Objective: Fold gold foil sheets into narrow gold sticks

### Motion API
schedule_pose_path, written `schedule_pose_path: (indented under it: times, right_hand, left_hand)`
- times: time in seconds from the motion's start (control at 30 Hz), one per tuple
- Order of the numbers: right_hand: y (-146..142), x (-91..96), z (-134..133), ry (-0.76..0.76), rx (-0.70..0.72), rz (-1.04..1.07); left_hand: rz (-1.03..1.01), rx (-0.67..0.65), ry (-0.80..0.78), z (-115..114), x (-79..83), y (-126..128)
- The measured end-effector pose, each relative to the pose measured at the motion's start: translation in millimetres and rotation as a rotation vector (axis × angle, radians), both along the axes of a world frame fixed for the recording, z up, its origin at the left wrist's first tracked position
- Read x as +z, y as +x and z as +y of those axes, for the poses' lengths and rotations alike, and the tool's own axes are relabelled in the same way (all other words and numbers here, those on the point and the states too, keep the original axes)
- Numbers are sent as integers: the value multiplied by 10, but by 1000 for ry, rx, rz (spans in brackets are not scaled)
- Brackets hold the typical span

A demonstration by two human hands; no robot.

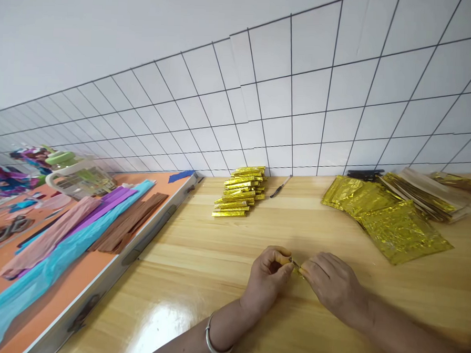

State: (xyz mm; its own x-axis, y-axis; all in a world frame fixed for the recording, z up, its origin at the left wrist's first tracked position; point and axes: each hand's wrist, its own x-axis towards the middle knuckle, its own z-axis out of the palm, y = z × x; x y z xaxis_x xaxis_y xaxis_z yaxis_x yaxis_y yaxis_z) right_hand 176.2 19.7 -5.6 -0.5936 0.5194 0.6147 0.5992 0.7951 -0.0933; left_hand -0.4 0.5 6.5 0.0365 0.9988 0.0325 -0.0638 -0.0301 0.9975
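Between my two hands is a small strip of gold foil [297, 267], mostly covered by my fingers. My left hand [267, 275] pinches its left end with thumb and forefinger. On the other end, the fingers of my right hand [332, 284] are closed, palm down. Beyond my hands lies a stack of folded gold foil strips [240, 192], close to the wall. To the right, flat gold foil sheets [406, 233] are spread in an overlapping pile.
A pen [280, 188] lies beside the strip stack. Left, across a raised white edge [107, 280], an orange table [96, 274] carries turquoise crepe paper [69, 252], brown paper [128, 223], a clear green-lidded jug [81, 176] and scissors [14, 228]. A tiled wall [311, 96] stands behind.
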Motion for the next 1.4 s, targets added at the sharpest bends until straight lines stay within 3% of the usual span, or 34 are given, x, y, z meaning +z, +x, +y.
schedule_pose_path:
  times: [0.17, 0.37, 0.57, 0.87, 1.07, 1.4]
  right_hand:
    - [-10, 8, -15, -8, 17, -28]
    - [-9, 5, -20, 3, 23, -44]
    - [-9, 30, -22, 17, 48, -65]
    - [-5, 29, -9, -6, 18, -52]
    - [6, 8, 0, -11, 38, -63]
    - [-47, 17, -53, -133, 17, -7]
  left_hand:
    - [66, 74, 55, -11, 1, 16]
    - [81, 22, 43, -12, -23, 22]
    - [121, 71, 56, -9, -27, 32]
    - [180, 59, 162, -38, 11, 6]
    - [327, 71, 220, -49, 41, -1]
    - [227, 28, 111, -32, -56, -15]
